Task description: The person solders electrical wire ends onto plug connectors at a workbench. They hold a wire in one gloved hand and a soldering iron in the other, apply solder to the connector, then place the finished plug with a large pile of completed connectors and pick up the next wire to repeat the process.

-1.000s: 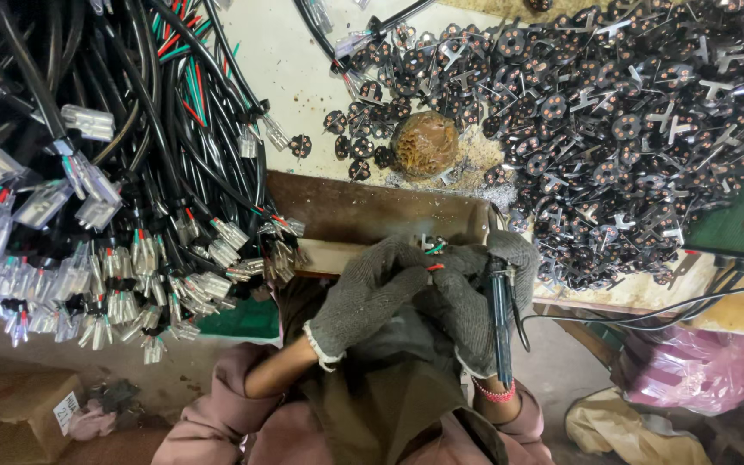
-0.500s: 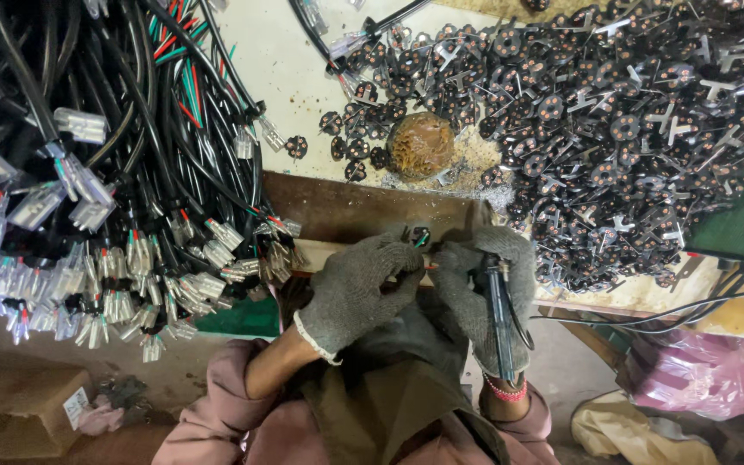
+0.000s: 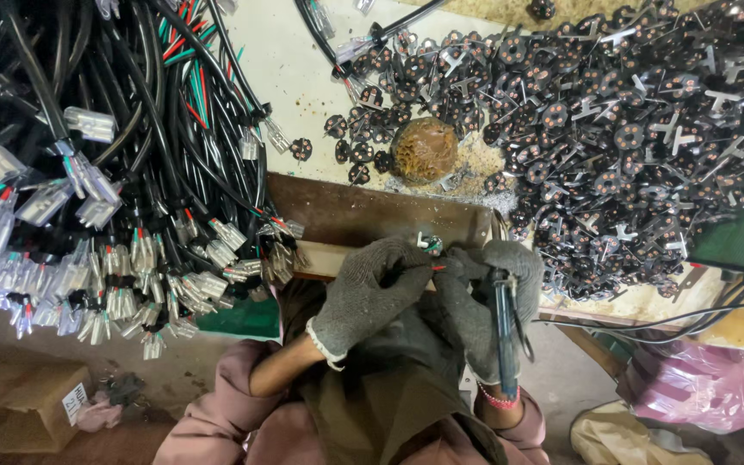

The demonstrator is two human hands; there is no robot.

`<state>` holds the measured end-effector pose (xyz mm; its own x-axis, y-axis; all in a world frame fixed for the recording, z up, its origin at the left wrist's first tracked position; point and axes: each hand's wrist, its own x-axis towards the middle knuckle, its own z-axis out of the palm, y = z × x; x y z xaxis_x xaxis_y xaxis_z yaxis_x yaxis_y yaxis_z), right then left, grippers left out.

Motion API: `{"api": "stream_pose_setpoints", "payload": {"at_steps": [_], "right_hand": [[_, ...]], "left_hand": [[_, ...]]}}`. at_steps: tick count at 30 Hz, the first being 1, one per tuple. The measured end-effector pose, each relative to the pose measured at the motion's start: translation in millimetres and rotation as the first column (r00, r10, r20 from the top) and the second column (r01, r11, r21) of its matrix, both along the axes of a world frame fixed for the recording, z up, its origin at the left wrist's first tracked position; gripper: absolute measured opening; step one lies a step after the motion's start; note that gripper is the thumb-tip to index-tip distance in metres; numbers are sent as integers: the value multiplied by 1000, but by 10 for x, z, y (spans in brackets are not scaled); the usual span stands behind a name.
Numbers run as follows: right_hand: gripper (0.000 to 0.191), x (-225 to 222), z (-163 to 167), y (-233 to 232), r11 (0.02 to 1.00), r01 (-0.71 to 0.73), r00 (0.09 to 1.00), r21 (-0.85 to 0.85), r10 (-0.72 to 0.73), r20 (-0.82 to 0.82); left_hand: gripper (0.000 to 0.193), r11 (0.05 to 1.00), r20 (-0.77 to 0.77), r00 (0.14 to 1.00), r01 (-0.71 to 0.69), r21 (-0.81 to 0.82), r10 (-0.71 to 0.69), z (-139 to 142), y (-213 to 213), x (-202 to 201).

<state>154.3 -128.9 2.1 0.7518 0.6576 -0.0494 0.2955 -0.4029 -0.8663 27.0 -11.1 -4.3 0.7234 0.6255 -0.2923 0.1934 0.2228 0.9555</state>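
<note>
Wire ends [image 3: 430, 244], small with red, green and white showing, sat pinched between the two gloved hands at the near edge of the brown metal block [image 3: 372, 215]. Left hand [image 3: 370, 294], in a grey knit glove, was closed around a thin red wire [image 3: 419, 269], fingertips meeting those of the other hand. Right hand [image 3: 486, 297], also grey-gloved, was closed on the same small piece while gripping a blue-handled tool [image 3: 505, 331] that ran down along the palm toward the wrist. Beyond the block, a round brown lump [image 3: 424, 149] rested on the pale bench top [image 3: 312, 77] amid crumbs. Right of it spread a large heap of dark plug inserts with metal prongs [image 3: 613, 138]. To the left hung bundles of black cables with clear-sleeved terminals [image 3: 105, 258]. Pink plastic bag [image 3: 708, 383] lay lower right; cardboard box [image 3: 19, 405] lower left.
</note>
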Motion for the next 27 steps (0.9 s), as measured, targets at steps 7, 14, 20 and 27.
{"api": "stream_pose_setpoints", "payload": {"at_steps": [7,14,20,27], "right_hand": [[35,39,16,141,991,10,979,130,-36,199],[22,64,-96,81,990,-82,936,-111,115,332],[17,71,-74,72,993,-77,959,-90,99,267],[17,59,-118,97,990,-109,950,90,77,303]], "left_hand": [[16,714,-176,971,8,700,161,301,609,37],[15,484,-198,937,35,874,288,11,827,443],[13,625,-273,934,73,777,230,302,807,362],[15,895,-77,992,119,431,-95,369,552,-38]]}}
